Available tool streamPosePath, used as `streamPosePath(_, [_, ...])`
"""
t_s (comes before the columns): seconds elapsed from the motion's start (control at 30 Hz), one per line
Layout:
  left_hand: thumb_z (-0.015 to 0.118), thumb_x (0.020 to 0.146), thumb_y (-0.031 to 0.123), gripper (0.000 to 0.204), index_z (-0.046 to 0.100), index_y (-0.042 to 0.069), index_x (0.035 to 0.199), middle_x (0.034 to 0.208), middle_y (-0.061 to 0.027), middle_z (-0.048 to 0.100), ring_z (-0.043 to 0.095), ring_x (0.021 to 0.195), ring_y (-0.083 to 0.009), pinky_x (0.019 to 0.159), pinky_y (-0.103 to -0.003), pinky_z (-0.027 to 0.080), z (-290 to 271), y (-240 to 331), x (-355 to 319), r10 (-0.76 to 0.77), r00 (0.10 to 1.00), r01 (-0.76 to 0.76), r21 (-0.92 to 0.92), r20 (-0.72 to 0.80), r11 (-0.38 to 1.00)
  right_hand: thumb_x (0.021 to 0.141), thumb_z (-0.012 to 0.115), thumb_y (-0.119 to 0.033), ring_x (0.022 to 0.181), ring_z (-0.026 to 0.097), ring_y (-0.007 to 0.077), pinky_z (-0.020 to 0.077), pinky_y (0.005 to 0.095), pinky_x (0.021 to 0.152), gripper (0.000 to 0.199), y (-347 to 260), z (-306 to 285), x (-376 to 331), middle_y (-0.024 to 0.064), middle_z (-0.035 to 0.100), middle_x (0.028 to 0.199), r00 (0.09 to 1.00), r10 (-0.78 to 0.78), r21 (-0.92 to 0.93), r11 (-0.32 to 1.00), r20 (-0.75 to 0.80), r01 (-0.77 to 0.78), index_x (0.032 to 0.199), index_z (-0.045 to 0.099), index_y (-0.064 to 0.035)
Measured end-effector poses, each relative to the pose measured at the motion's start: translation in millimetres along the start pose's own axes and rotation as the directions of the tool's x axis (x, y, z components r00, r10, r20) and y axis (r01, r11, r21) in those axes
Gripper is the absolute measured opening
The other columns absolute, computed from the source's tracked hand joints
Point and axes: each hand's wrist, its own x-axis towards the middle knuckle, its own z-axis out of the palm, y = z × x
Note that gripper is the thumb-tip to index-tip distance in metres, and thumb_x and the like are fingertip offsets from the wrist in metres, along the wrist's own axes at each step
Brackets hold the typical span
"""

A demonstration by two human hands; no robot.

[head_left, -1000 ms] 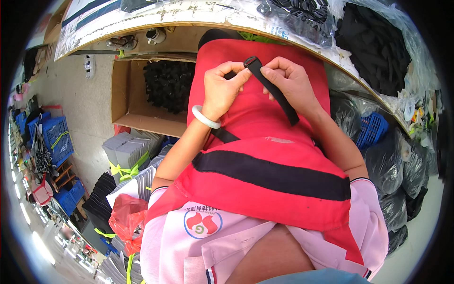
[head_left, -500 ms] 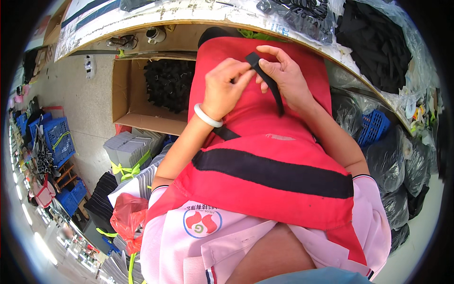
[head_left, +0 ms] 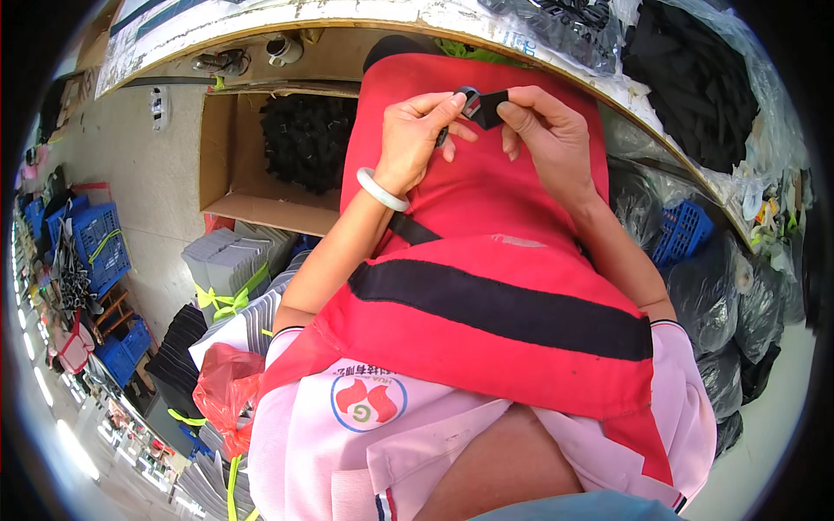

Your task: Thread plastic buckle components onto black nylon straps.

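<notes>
Above the red apron [head_left: 469, 208] on my lap, a short black strap [head_left: 493, 110] is stretched between my hands. My left hand [head_left: 413, 139], with a white bangle at its wrist, pinches one end between thumb and fingers. A small dark loop shows at that thumb tip; whether it is a buckle or a fold of the strap, I cannot tell. My right hand [head_left: 552, 139] grips the strap's other end between thumb and forefinger, its remaining fingers curled loosely below.
A worktable [head_left: 365, 16] runs across the top, with a heap of black strips [head_left: 691, 87] at its right. An open cardboard box [head_left: 269, 208] of black pieces stands left of my lap. Bundled grey sheets [head_left: 228, 265] lie nearer; black plastic bags [head_left: 704, 300] and a blue basket [head_left: 682, 233] are right.
The strap's long end no longer hangs from my right hand. My right hand has moved slightly right and turned, and the strap now spans sideways between both hands.
</notes>
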Motion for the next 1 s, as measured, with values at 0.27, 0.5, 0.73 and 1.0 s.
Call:
streamPosePath(0.27, [0.068, 0.09, 0.012, 0.02, 0.069, -0.004, 0.102, 0.082, -0.0118, 0.071, 0.06, 0.053, -0.0099, 0.04, -0.02, 0.042, 7, 1, -9, 0.108, 0.994, -0.1, 0.185, -0.033, 0.978, 0.09, 0.066, -0.008, 0.055, 0.058, 0.0072, 0.0476, 0.0208, 0.047, 0.013, 3, -6, 2, 0.0027, 0.06, 0.071, 0.956, 0.292, -0.158, 0.945, 0.016, -0.286, 0.094, 0.057, 0.0003])
streamPosePath(0.5, [0.068, 0.086, 0.0, 0.016, 0.071, -0.002, 0.101, 0.093, -0.0078, 0.068, 0.056, 0.053, -0.0071, 0.044, -0.018, 0.041, 10, -7, -9, 0.238, 0.971, -0.235, 0.168, 0.002, 0.957, 0.092, 0.064, -0.011, 0.063, 0.06, 0.0079, 0.0502, 0.0218, 0.05, 0.018, 18, 3, 5, 0.0024, 0.059, 0.074, 0.984, 0.172, 0.06, 0.984, -0.046, -0.169, 0.101, 0.055, 0.0012])
streamPosePath(0.73, [0.067, 0.083, -0.008, 0.018, 0.073, 0.0, 0.097, 0.094, -0.0052, 0.064, 0.051, 0.055, -0.0045, 0.046, -0.018, 0.038, -1, 2, -20, 0.282, 0.949, -0.312, 0.278, 0.141, 0.909, 0.09, 0.068, -0.024, 0.061, 0.055, 0.005, 0.0456, 0.02, 0.052, 0.024, 5, -28, 16, -0.0001, 0.061, 0.077, 0.861, 0.46, -0.058, 0.886, 0.216, -0.459, 0.099, 0.068, -0.0016])
streamPosePath(1.0, [0.068, 0.082, -0.006, 0.014, 0.073, 0.0, 0.094, 0.098, -0.0033, 0.06, 0.051, 0.058, -0.0037, 0.047, -0.018, 0.038, 2, 11, -33, 0.267, 0.947, -0.313, 0.339, 0.177, 0.887, 0.089, 0.07, -0.02, 0.067, 0.058, 0.0069, 0.0492, 0.0224, 0.06, 0.02, 8, -22, 12, 0.0003, 0.063, 0.08, 0.949, 0.259, -0.278, 0.939, 0.181, -0.203, 0.096, 0.069, -0.0016])
